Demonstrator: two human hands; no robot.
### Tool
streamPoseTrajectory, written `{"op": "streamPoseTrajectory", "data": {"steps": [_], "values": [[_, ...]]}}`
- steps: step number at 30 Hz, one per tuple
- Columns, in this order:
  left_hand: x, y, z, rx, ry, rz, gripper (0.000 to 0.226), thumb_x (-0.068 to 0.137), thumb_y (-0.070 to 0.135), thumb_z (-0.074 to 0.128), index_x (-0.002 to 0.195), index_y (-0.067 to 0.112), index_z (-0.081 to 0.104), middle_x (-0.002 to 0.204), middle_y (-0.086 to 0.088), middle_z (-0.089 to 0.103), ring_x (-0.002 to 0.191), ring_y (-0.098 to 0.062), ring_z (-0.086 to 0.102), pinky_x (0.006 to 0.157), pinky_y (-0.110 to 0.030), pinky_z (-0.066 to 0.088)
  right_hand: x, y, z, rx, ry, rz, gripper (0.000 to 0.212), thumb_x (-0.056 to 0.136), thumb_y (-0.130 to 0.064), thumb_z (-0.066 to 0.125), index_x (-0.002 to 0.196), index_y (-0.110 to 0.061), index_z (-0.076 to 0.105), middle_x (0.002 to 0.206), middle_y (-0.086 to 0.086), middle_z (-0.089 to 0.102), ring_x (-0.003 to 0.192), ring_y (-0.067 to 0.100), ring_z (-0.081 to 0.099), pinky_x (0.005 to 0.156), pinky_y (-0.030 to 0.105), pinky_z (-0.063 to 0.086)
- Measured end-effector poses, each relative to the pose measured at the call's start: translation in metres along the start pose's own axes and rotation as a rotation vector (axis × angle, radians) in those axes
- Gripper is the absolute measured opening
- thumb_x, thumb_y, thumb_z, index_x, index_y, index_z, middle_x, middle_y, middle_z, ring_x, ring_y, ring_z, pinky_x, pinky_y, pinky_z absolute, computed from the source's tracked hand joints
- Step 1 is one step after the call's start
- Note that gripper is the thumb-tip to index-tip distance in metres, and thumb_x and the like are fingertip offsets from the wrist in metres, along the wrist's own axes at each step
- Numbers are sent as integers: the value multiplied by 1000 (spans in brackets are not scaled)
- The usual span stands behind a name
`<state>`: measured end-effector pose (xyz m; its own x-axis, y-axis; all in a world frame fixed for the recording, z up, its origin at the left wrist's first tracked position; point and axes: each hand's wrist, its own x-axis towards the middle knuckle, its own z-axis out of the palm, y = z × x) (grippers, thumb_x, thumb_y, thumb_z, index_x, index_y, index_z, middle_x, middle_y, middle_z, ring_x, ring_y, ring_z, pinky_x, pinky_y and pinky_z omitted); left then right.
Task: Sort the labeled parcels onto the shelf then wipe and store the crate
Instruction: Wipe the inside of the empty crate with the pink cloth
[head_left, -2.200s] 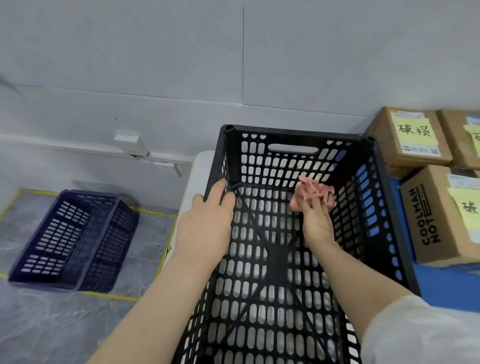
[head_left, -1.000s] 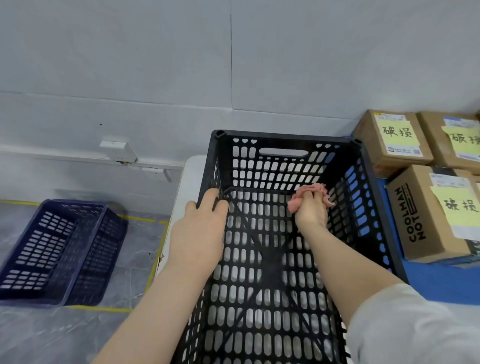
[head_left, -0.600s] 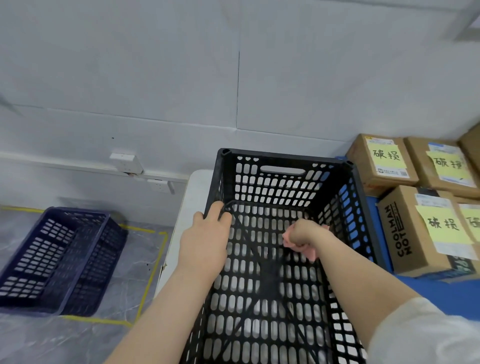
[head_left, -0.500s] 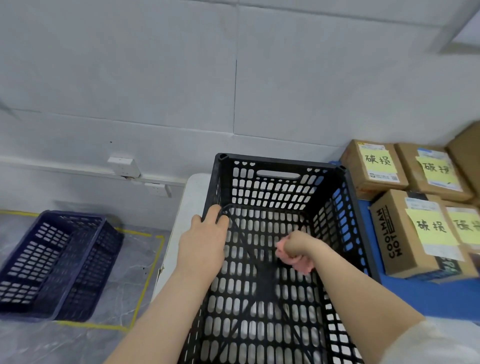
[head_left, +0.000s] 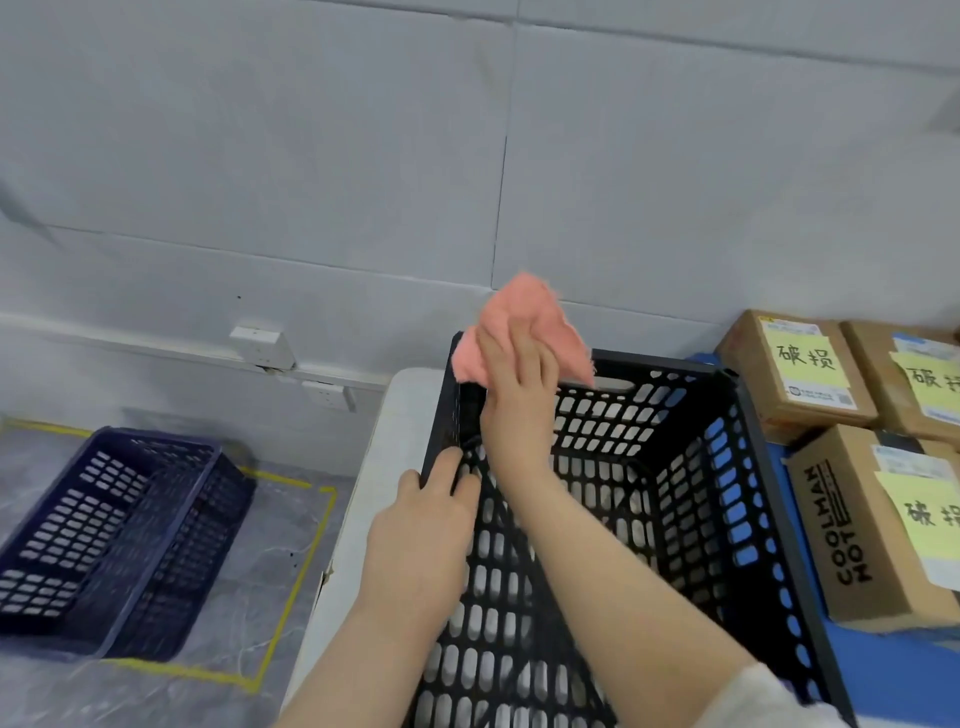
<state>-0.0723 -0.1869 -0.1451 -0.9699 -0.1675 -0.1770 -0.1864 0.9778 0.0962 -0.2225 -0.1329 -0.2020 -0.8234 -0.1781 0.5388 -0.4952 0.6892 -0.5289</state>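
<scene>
Currently the right hand pinches the pink cloth against the far-left corner of the crate; the left hand grips its left wall. Caution: the crate stands at the table left edge; leftward wiping force may slide it off.

pink cloth, black perforated crate
</scene>
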Motion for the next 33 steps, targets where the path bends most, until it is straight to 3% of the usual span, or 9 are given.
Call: {"op": "streamPoseTrajectory", "data": {"steps": [5, 12, 16, 18, 21, 23, 25, 28, 33], "values": [[4, -1, 3, -21, -31, 4, 62, 80, -3, 48, 133, 26, 31, 155, 9, -3, 115, -21, 36, 62, -27, 36, -17, 10, 36, 10, 167, -76, 72, 76, 21, 42, 140, -11, 44, 153, 11, 24, 141, 31, 21, 119, 29, 13], [3, -1, 4, -23, -31, -10, 68, 80, -1, 53, 136, 28, 27, 155, 10, -4, 114, -20, 39, 63, -26, 36, -24, 15, 41, 62, 108, -115, 60, 85, 8, 28, 142, -11, 37, 153, 12, 20, 144, 29, 16, 119, 29, 12], [2, -1, 6, -64, -22, -29, 67, 74, -1, 58, 131, 27, 38, 153, 9, 8, 105, -22, 45, 58, -29, 36, -76, 61, 56, -93, -339, -111, 72, 82, 11, 50, 148, -12, 32, 154, 10, 26, 138, 30, 32, 102, 30, 39], [2, -2, 3, -80, 20, -22, 64, 63, -2, 65, 118, 26, 52, 147, 6, 29, 89, -21, 51, 48, -29, 34, -87, 83, 69, -282, -722, -145, 72, 86, -2, 57, 149, -14, 25, 158, 6, 16, 144, 29, 20, 117, 39, 24], [2, -2, 4, -66, 16, -2, 61, 78, 1, 54, 131, 28, 38, 148, 13, 10, 102, -20, 44, 60, -28, 42, -57, 71, 54, -157, -945, 139, 57, 89, -10, 56, 142, -25, 41, 145, -3, 40, 131, 21, 38, 107, 36, 35], [1, 0, -1, -54, 14, 2, 60, 82, 4, 52, 133, 29, 32, 150, 14, 3, 107, -19, 41, 64, -27, 42, -42, 45, 24, 16, -816, 333, 50, 88, -8, 50, 128, -37, 55, 122, -9, 59, 106, 10, 56, 90, 28, 48], [1, 0, 1, -53, 30, 5, 61, 82, 6, 54, 134, 28, 31, 152, 13, 1, 111, -19, 40, 66, -27, 42, -45, 21, -19, 404, -334, 496, 51, 90, -3, 46, 118, -44, 57, 114, -10, 65, 94, 3, 61, 80, 24, 55], [0, 0, 0, -55, 11, -2, 65, 81, 5, 52, 137, 29, 29, 154, 12, 0, 112, -18, 39, 66, -25, 42, -40, 8, -48, 423, 238, 230, 56, 86, 13, 44, 127, -22, 60, 134, -4, 53, 122, 11, 50, 98, 23, 45], [2, 0, 3, -49, 21, -15, 65, 80, 1, 51, 135, 29, 32, 155, 11, 3, 111, -18, 40, 61, -24, 36, -28, 43, -13, -27, 76, -66, 72, 77, 17, 37, 142, -12, 44, 155, 14, 23, 144, 34, 19, 112, 39, 30]]}}
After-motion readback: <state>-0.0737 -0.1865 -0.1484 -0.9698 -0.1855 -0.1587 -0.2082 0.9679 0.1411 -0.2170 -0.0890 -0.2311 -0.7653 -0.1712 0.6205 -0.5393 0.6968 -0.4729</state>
